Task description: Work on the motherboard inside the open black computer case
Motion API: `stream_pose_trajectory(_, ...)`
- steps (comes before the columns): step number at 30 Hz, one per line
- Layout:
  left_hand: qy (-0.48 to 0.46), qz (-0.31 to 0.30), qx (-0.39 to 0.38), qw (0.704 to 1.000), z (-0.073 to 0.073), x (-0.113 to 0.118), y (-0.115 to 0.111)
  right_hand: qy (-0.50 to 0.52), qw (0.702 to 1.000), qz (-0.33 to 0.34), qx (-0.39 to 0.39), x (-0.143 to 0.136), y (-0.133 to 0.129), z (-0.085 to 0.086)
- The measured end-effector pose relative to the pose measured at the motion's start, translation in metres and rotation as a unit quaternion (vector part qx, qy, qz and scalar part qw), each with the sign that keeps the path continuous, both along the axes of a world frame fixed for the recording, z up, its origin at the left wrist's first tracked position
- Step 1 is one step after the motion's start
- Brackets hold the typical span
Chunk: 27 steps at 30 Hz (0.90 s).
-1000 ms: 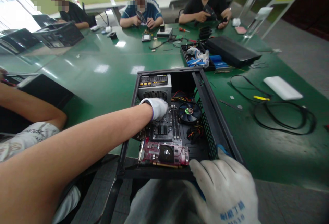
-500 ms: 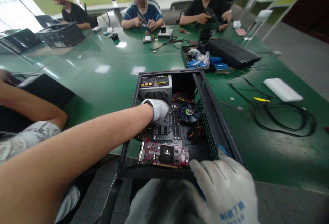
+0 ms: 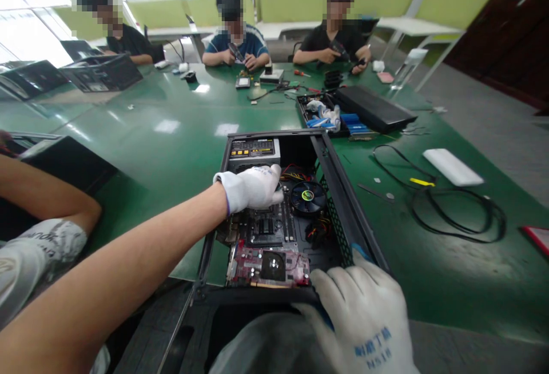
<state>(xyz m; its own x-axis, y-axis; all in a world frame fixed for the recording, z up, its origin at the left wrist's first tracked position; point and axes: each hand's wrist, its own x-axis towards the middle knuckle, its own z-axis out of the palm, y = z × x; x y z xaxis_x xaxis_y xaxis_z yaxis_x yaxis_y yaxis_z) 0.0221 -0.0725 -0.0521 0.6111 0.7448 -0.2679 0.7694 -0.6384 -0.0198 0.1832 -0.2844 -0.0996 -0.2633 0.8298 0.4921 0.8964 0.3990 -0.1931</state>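
An open black computer case [image 3: 355, 214] lies at the table's near edge. My gloved left hand [image 3: 261, 186] is inside it, over the motherboard [image 3: 274, 225] just below the power supply [image 3: 254, 150]; its fingers are bent together, and what they hold, if anything, is hidden. Right of it sits the round fan [image 3: 307, 197]. A red card [image 3: 269, 265] lies across the near end of the case. My gloved right hand [image 3: 360, 305] grips the near right corner of the case, fingers over the rim.
To the right are black cables [image 3: 454, 231], a white block [image 3: 452, 167] and a metal strip [image 3: 375, 192]. A tray with gloves [image 3: 323, 115] stands beyond the case. At left, another person's arm [image 3: 47, 191] reaches to a black case [image 3: 71, 168]. Three people sit across the table.
My left hand has risen out of the depth of the case, and its back and fingers now show more. My right hand keeps its hold on the corner. The view has tilted up slightly.
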Motion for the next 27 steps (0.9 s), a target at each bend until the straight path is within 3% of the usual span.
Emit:
stream_pose_trajectory(5, -0.106, 0.017, 0.068, 0.992, 0.019, -0.017, 0.007, -0.041, 0.998, -0.033, -0.023, -0.003, 0.050, 0.003)
stream_pose_trajectory(9, -0.133, -0.031, 0.137, 0.981, 0.031, -0.034, 0.016, -0.122, 0.990, -0.054, -0.043, -0.006, 0.108, 0.008)
stream_pose_trajectory(15, -0.271, 0.127, 0.174, 0.938, 0.045, -0.046, 0.019, -0.165, 0.982, -0.083, -0.048, -0.010, 0.219, 0.011)
stream_pose_trajectory(22, -0.339, 0.150, 0.172, 0.913, 0.036, -0.060, 0.015, -0.209, 0.967, -0.124, -0.079, -0.012, 0.342, 0.022)
stream_pose_trajectory(27, -0.340, 0.158, 0.158, 0.913, 0.029, -0.073, 0.003, -0.222, 0.959, -0.144, -0.105, -0.016, 0.395, 0.033)
